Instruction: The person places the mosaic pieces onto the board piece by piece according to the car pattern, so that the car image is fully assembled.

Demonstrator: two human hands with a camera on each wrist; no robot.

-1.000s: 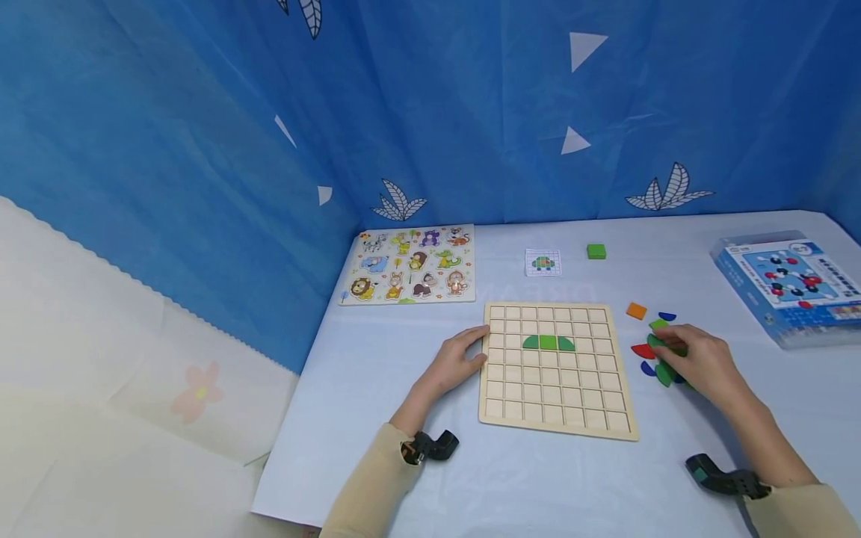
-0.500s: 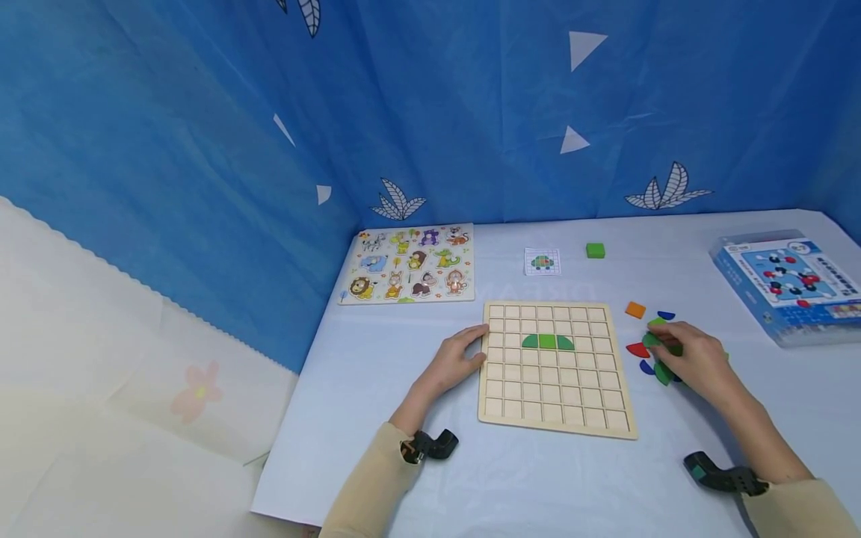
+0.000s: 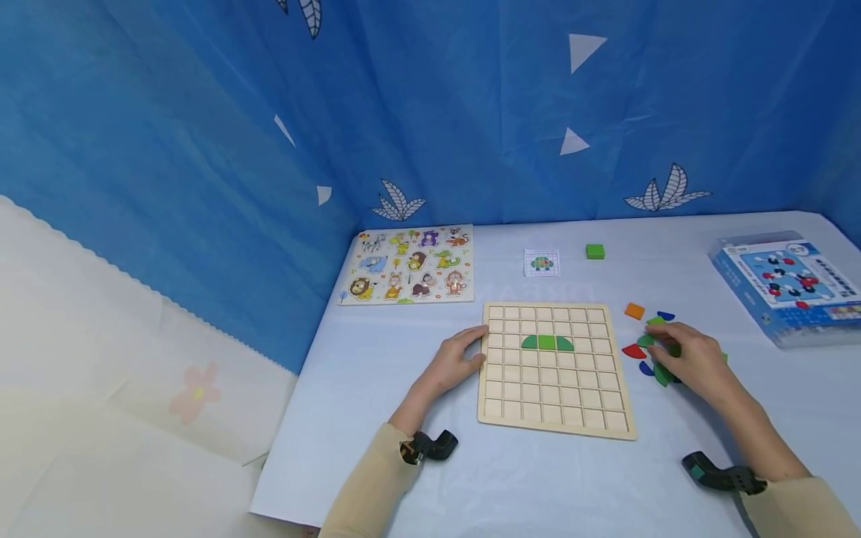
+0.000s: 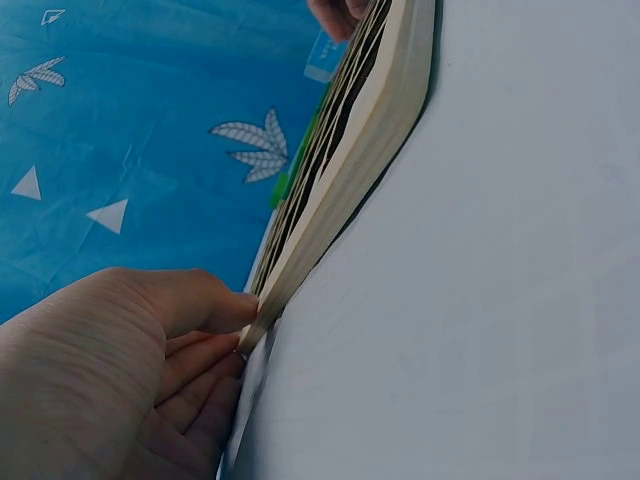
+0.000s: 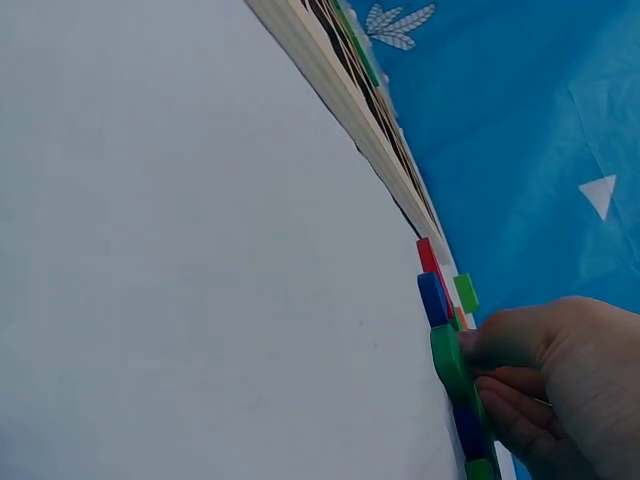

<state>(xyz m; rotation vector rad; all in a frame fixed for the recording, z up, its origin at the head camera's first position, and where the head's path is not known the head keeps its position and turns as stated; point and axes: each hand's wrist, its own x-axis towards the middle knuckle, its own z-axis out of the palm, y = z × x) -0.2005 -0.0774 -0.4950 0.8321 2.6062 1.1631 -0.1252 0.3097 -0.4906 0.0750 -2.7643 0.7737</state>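
My left hand (image 3: 456, 360) rests against the left edge of a wooden grid board (image 3: 558, 432), thumb and fingertips touching the rim. On the board, a light green square (image 3: 547, 342) lies between two dark green quarter-circle pieces (image 3: 566, 344). Right of the board, my right hand (image 3: 693, 357) is over a small pile of colored pieces, its thumb and fingers pinching a green quarter-circle piece (image 3: 646, 341). A red piece (image 3: 634, 351), a blue piece (image 3: 646, 368) and another green piece (image 3: 662, 375) lie beside it. The right hand covers part of the pile.
Behind the board lie a small pattern card (image 3: 542, 263) and a green block (image 3: 595, 252). An animal puzzle (image 3: 406, 265) is at the back left, a blue box (image 3: 783, 288) at the right. An orange square (image 3: 634, 310) sits near the board's right edge.
The green piece at my right fingertips and the red piece beside it have slid slightly left, toward the board. My right hand has shifted a little left; the left hand stays put.
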